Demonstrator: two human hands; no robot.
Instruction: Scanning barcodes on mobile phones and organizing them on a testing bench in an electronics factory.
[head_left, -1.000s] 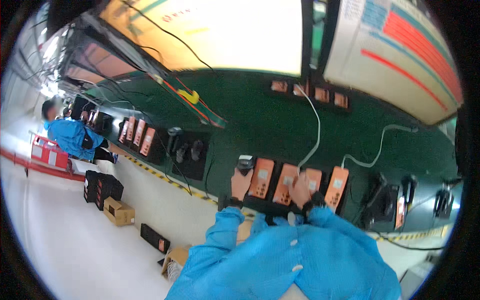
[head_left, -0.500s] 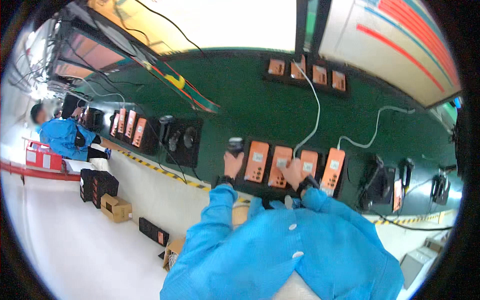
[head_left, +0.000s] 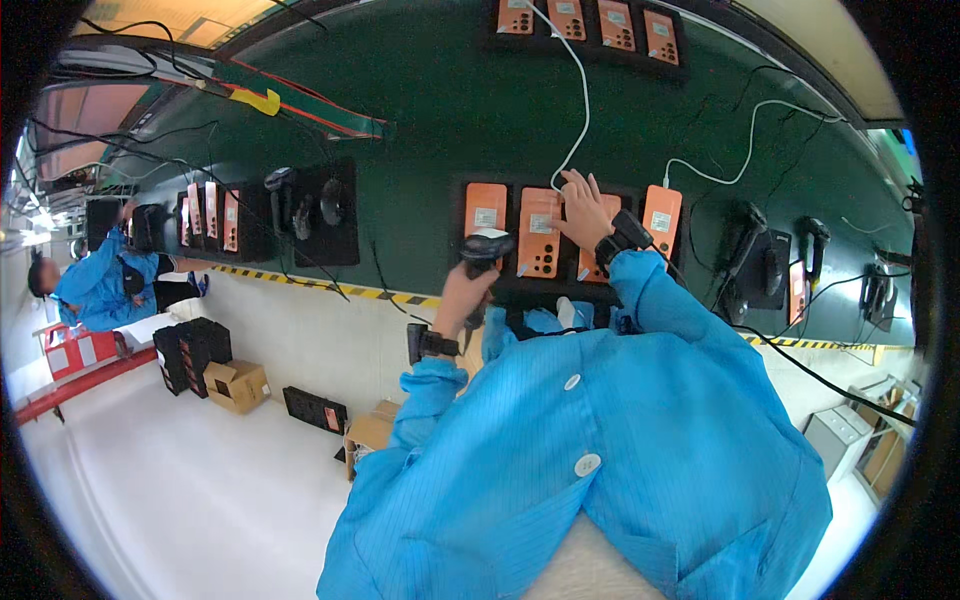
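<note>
Scanner [head_left: 487, 248], black, sits in your left hand [head_left: 465, 298], whose grip is closed around its handle. Its head covers the lower end of the 1st phone [head_left: 487, 205], counting from your left, in a row of 4 orange phones. They lie backs up in a black tray [head_left: 525, 291] on the green desk [head_left: 430, 130], just in front of you, with white labels showing on their backs.

Your right hand [head_left: 590, 212] is open, its fingers stretched forward between the 2nd phone [head_left: 539, 240] and the 3rd phone [head_left: 592, 264], partly covering the latter. A white cable [head_left: 584, 110] runs down to the upper end of the 2nd phone, just beside your fingertips; you cannot tell from this view whether they touch it. The 4th phone [head_left: 661, 222] has another white cable [head_left: 740, 172] at its upper end.

Farther across the desk, 4 more orange phones lie in a dark tray [head_left: 660, 68]. To your right stand 2 black scanners [head_left: 745, 250]. To your far left, a co-worker in blue [head_left: 108, 285] is at the desk, and an open cardboard box [head_left: 237, 387] rests on the floor.
</note>
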